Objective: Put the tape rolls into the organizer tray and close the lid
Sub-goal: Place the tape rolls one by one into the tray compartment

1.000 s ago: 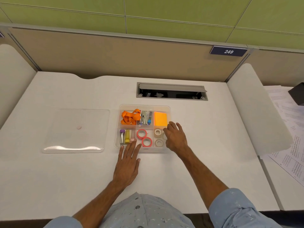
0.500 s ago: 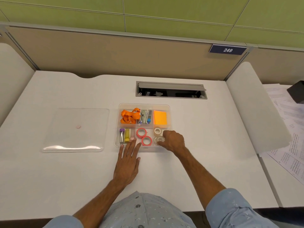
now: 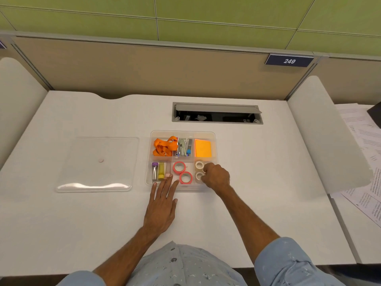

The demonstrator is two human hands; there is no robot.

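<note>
A clear lid (image 3: pixel 97 164) lies flat on the desk (image 3: pixel 257 182), well apart to the left of the organizer tray (image 3: pixel 213 134), with its near edge curling up a little. The left hand (image 3: pixel 161 205) rests open and flat on the desk, fingers stretched far-ward, its fingertips (image 3: pixel 168 175) over the tray's near rim by the compartment holding small tubes; it grips nothing and seems only to steady the tray. In the near middle compartment sit two pink tape rolls (image 3: pixel 182 172), lying flat, one nearer and to the right of the other. In the near right compartment two beige tape rolls (image 3: pixel 199 165) also lie flat, one behind the other. The right hand (image 3: pixel 216 177) is curled over that compartment's right part, its fingers bent down toward the nearer beige roll; whether they pinch it or merely nudge it into place cannot be told. All the rolls in view appear to be in the tray already, so the lid likely comes next. It lies to the left of both hands, the left hand being the nearer, and it must travel rightward to cover the tray
</note>
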